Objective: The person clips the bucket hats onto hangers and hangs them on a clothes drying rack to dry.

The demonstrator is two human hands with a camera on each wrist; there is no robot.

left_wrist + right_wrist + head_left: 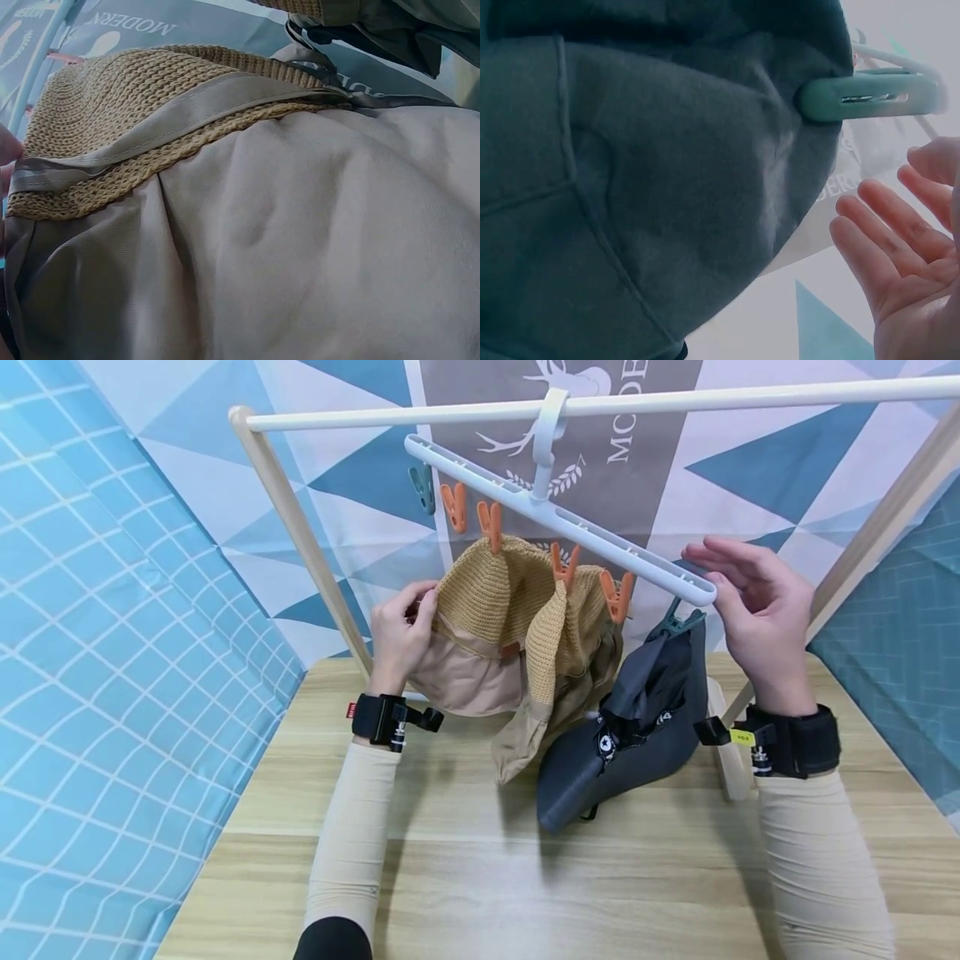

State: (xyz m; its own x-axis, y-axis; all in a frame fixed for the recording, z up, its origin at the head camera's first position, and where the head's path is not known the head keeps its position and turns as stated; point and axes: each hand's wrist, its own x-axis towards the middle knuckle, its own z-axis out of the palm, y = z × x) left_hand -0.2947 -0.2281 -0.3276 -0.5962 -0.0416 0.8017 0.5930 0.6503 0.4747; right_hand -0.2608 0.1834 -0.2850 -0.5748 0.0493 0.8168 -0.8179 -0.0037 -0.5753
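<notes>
A white hanger (600,531) hangs tilted from the rail, its right end lower. Orange clips (491,527) hold a tan woven sun hat (472,610) with a beige fabric brim. My left hand (399,631) pinches the left edge of this hat; the left wrist view shows the woven hat (135,97) up close, with fingertips at the left border. From a green clip (678,620) at the hanger's low end hangs a dark grey hat (630,735). My right hand (768,610) has its fingers extended, thumb right at that end of the hanger, holding nothing.
A white rail (712,398) on wooden legs (300,535) spans a wood-grain table (465,893). Another green clip (422,489) and a spare orange clip (453,507) hang toward the hanger's left end. Patterned cloth (360,410) covers the back wall.
</notes>
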